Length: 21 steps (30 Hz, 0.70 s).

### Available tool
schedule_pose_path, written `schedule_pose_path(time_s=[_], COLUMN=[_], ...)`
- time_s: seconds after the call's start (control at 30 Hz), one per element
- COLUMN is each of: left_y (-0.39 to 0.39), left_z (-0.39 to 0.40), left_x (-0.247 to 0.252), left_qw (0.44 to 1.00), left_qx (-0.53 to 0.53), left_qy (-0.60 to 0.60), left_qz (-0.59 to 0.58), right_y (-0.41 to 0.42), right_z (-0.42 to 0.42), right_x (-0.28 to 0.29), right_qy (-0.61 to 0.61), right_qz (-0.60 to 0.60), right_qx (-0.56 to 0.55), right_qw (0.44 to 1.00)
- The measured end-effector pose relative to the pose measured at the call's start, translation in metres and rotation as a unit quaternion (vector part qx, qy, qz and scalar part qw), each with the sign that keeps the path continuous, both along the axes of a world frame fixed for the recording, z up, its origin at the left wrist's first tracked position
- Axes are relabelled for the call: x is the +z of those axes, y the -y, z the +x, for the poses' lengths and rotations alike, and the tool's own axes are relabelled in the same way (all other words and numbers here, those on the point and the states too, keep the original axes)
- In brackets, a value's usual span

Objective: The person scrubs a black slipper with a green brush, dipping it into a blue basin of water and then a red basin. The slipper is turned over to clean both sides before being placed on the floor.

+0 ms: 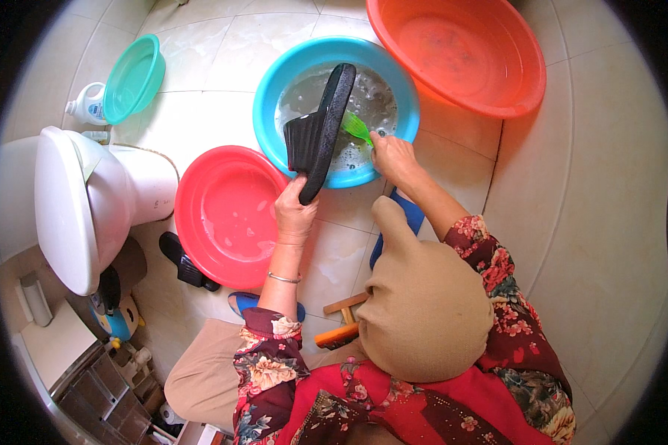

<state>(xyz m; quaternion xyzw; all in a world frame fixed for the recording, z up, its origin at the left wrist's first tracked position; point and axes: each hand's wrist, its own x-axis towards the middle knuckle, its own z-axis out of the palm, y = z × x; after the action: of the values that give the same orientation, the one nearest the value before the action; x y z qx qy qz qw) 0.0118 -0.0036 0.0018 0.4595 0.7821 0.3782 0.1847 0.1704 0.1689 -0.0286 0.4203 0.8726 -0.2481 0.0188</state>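
My left hand (296, 211) grips the heel end of a black slide sandal (327, 125), which is tilted on its side above a blue plastic basin (267, 83). Inside the basin is murky, foamy water (376, 94). The handle end of a bright green scrubbing brush (357, 128) is in my right hand (394, 158), over the water at the sandal's right side. The brush's far end lies close to the sole; whether they touch, I cannot tell.
A red basin (228, 217) with some water stands at the left, near another black slide sandal (188, 264). An orange-red basin (456, 55) is at the upper right. Further left are a white toilet (67, 211), a green basin (136, 78) and a white jug (91, 104). A small wooden stool (339, 328) is near my legs.
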Motion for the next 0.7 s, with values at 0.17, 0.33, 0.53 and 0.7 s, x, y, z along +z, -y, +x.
schedule_pose_path(time_s=[0.17,0.33,0.53,0.7], left_y=[0.002,0.002,0.001,-0.019], left_z=[0.000,0.000,0.000,0.004], left_x=[-0.001,-0.002,0.001,0.007], left_qw=[1.000,1.000,1.000,0.999], left_qx=[0.001,-0.004,-0.007,0.030], left_qy=[0.012,0.003,-0.001,-0.030], left_qz=[0.002,0.012,-0.002,-0.020], right_y=[0.000,-0.001,-0.002,-0.002], right_z=[0.000,-0.001,0.000,0.001], right_x=[0.002,-0.003,-0.007,-0.008], right_qy=[-0.001,0.003,0.001,-0.024], right_qz=[0.011,0.022,0.018,-0.057], right_qx=[0.008,0.020,0.006,-0.097], right_qw=[1.000,1.000,1.000,0.993])
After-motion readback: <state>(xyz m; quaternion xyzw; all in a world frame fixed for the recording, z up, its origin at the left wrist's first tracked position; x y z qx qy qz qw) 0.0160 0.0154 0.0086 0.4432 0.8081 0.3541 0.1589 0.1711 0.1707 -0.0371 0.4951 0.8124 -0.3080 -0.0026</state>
